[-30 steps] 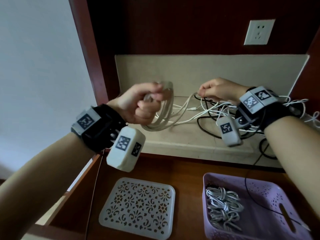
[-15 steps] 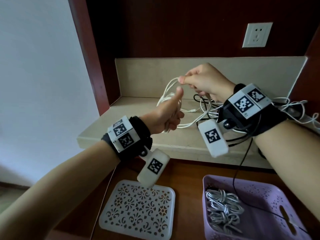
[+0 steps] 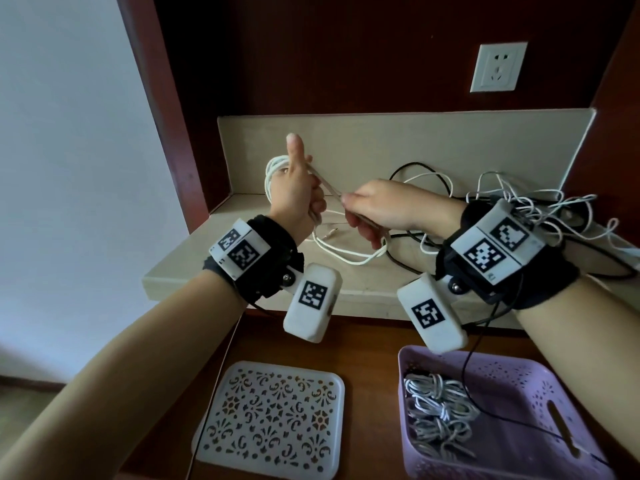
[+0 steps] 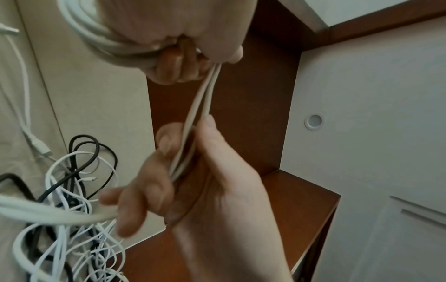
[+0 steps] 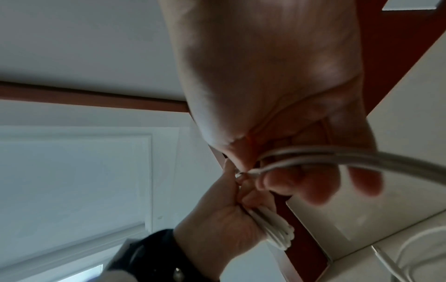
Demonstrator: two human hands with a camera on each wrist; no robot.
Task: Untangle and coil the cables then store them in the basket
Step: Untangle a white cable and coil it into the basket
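Both hands, left [image 3: 294, 195] and right [image 3: 384, 209], hold the white cable [image 3: 329, 187] seemingly taut, slanting down-right.

Perforated plastic basket [image 3: 512, 382]; seemingly matt stone ledge [image 3: 194, 275]

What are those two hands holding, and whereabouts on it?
One white cable. The left hand grips its wound loops; the right hand pinches the free stretch running out of that coil.
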